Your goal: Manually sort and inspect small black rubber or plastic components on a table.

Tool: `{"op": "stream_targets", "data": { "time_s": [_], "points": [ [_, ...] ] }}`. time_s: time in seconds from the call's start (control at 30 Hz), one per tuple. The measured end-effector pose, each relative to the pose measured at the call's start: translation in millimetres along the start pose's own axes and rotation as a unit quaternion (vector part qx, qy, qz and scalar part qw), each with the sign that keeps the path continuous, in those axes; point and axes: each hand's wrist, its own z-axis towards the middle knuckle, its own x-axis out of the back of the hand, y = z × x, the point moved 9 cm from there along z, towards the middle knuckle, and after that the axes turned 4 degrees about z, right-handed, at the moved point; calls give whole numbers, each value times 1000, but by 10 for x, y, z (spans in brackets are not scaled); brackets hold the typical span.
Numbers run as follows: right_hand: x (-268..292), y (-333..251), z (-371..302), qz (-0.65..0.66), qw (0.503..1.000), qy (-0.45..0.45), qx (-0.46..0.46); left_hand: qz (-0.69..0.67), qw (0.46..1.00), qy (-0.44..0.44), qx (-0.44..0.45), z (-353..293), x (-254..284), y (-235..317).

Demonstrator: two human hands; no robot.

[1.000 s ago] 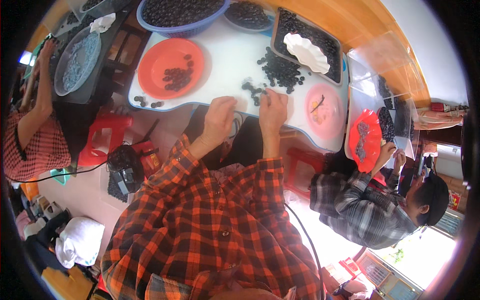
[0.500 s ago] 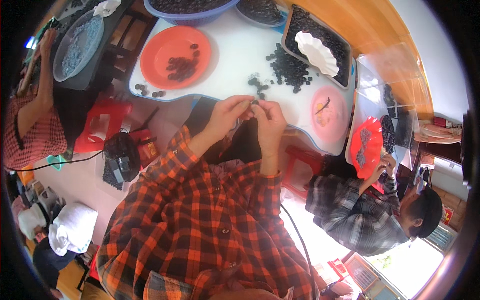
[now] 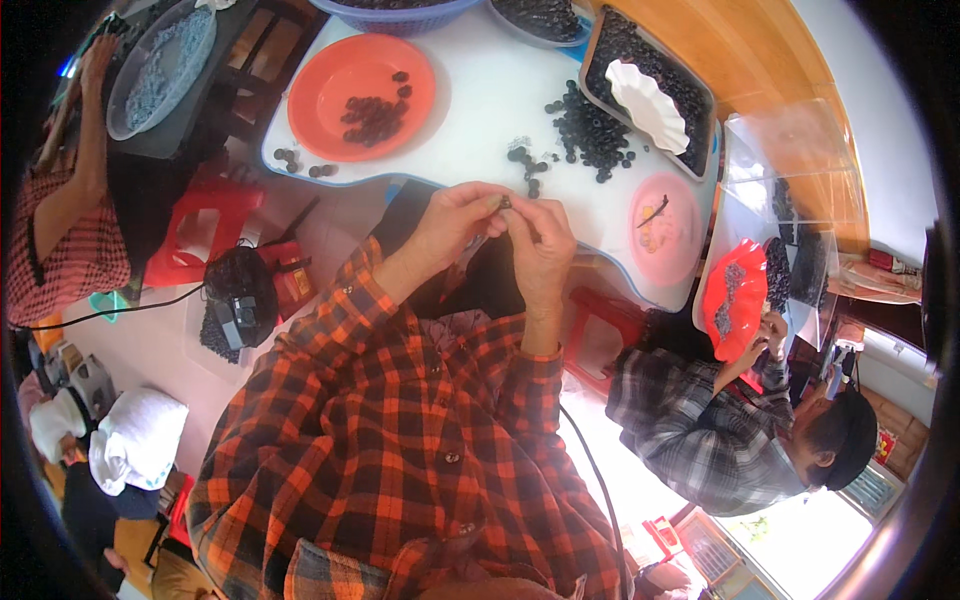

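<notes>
My left hand (image 3: pixel 452 226) and my right hand (image 3: pixel 543 242) meet in front of the white table's near edge, fingertips pinched together. Between them is a small dark round piece (image 3: pixel 505 202), partly covered by the fingers; its exact kind is too small to make out. Just beyond my fingertips lies a short cluster of black round pieces (image 3: pixel 532 168) on the table. A larger pile of similar pieces (image 3: pixel 590 130) spreads to the right. Farther left, an orange-red basin (image 3: pixel 310 100) holds several dark round pieces (image 3: pixel 373 120).
A tray of black pieces (image 3: pixel 620 50) bears a white scalloped dish (image 3: pixel 648 105). Near the right edge sits a pink plate (image 3: pixel 683 215) with a dark stick. One person (image 3: pixel 690 420) works beside a red scalloped dish (image 3: pixel 722 300); another person (image 3: pixel 75 220) is at far left.
The view has shifted slightly, so the table appears a little lower and farther right. My hands stay pinched together around the small dark piece, with a slight shift of the fingers.
</notes>
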Motion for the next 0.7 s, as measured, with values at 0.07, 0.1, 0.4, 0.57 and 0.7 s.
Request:
{"op": "stream_targets", "data": {
  "time_s": [0.07,0.1,0.4,0.57,0.7],
  "points": [
    [6,-41,-4,-15,1000,1,1,-12,1000,1,1,-6,0,-1],
    [12,-55,-2,-30,1000,3,3,-13,1000,0,1,-5,1,-9],
    [72,302,100,0,998,12,-65,-81,996,-22,27,7,11,-13],
    [234,319,277,-111,992,56,-7,-162,985,-46,47,30,39,-37],
    [263,491,313,-90,992,68,-50,-189,980,-56,36,53,51,-15]
  ]
}}
